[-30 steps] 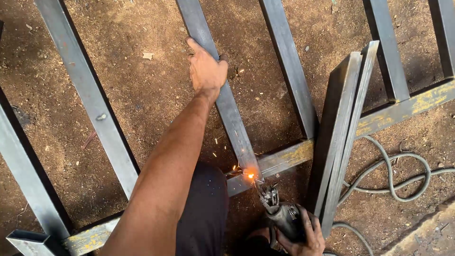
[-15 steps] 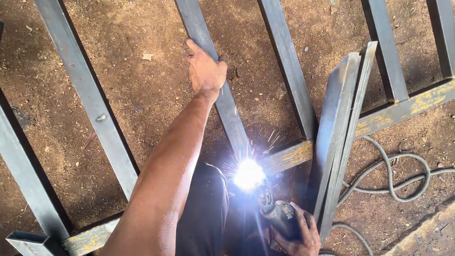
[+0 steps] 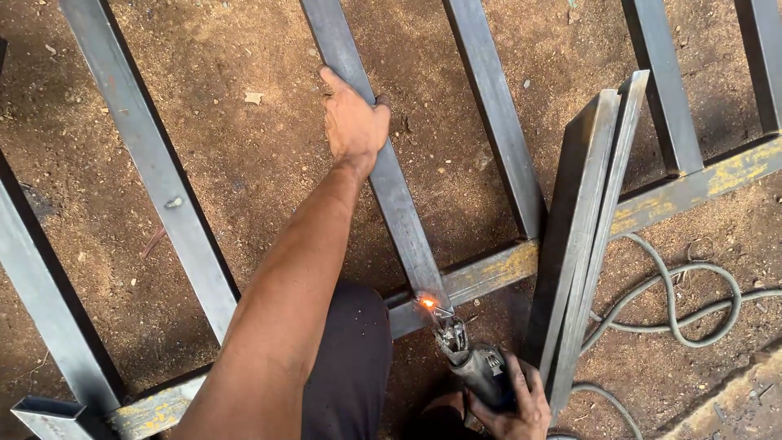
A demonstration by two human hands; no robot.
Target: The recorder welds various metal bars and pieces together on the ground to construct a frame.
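Steel frame laid flat on bare earth, seen from above my own head. At the far left, the open end of a grey square tube (image 3: 50, 414) lies by the frame's lower rail (image 3: 489, 275), a long cross-member with flaking yellow paint. Grey flat-sided bars rise from this rail in a row, roughly parallel and well apart; the leftmost full bar (image 3: 155, 175) shows a small raised spot partway along.

My left hand (image 3: 353, 122) rests on the middle bar (image 3: 391, 187), palm down, fingers wrapped over its far edge and thumb spread along the near edge. As I judge it, this grip presses the bar flat so its foot stays put against the rail. Below my forearm, my dark trouser knee (image 3: 346, 358) sits just beside the rail.

At the foot of the held bar, a small orange glow (image 3: 427, 303) marks the joint, touching both bar and rail. My right hand (image 3: 513, 403) is closed around a dark electrode holder (image 3: 476, 371), whose metal tip points up at the glow; held low and close, I judge, for a steady aim.

Right of it, two loose steel lengths (image 3: 590, 236) lean across the rail, set aside. A grey cable (image 3: 676, 314) loops over the dirt at far right.

No packages, labels or signs are visible.
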